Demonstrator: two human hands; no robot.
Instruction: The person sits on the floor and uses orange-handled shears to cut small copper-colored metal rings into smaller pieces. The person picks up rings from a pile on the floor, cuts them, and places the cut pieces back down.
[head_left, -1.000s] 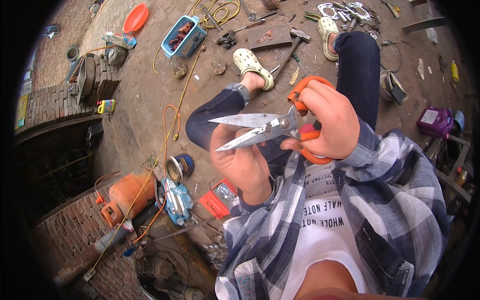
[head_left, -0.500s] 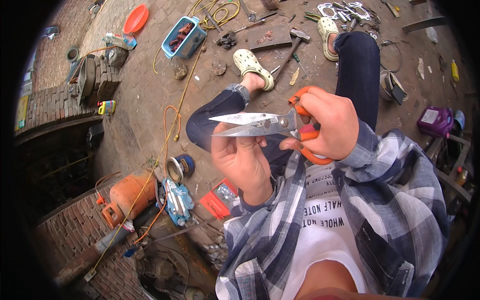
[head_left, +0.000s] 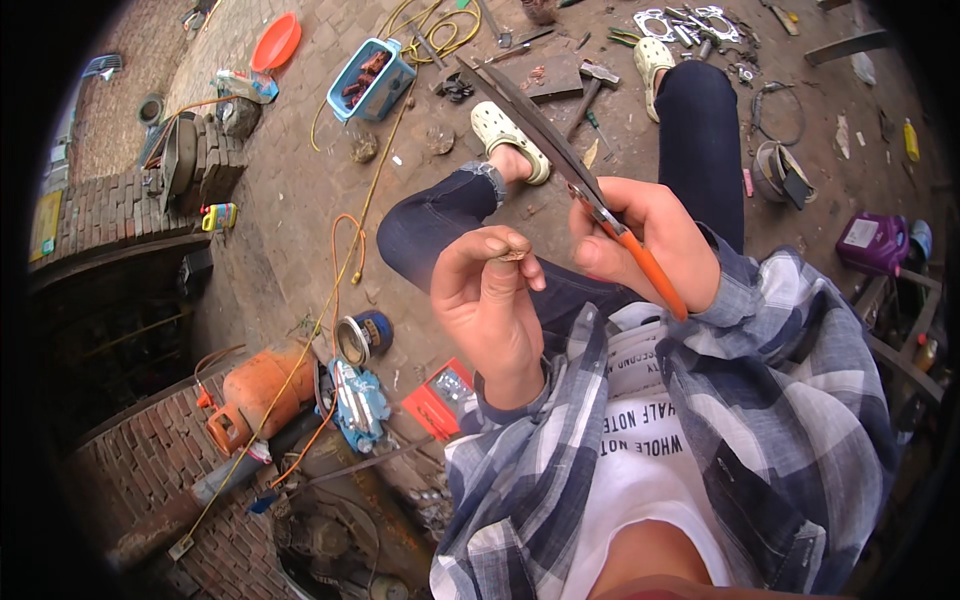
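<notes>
From the head camera, the one view I have, I see the left hand (head_left: 490, 305) raised over the lap, thumb and forefinger pinched on a small reddish-brown scrap (head_left: 512, 256). The scrap is mostly hidden by the fingertips, so I cannot make out its full shape. Beside it, the right hand (head_left: 655, 240) grasps the scissors (head_left: 560, 155) by their orange handles; I cannot tell how the fingers sit in the loops. The long grey blades slant toward the upper left, seen nearly edge-on, well clear of the scrap.

Beyond the scissors on the ground I see a cream clog (head_left: 508, 135) on the left foot, a flat metal block (head_left: 563, 72) bearing reddish bits, and a hammer (head_left: 600, 73) just beside it. Farther left I find a blue bin (head_left: 392, 90) of reddish-brown pieces. An orange gas cylinder (head_left: 268, 385) lies at lower left, and a red box (head_left: 430, 410) sits near the left forearm.
</notes>
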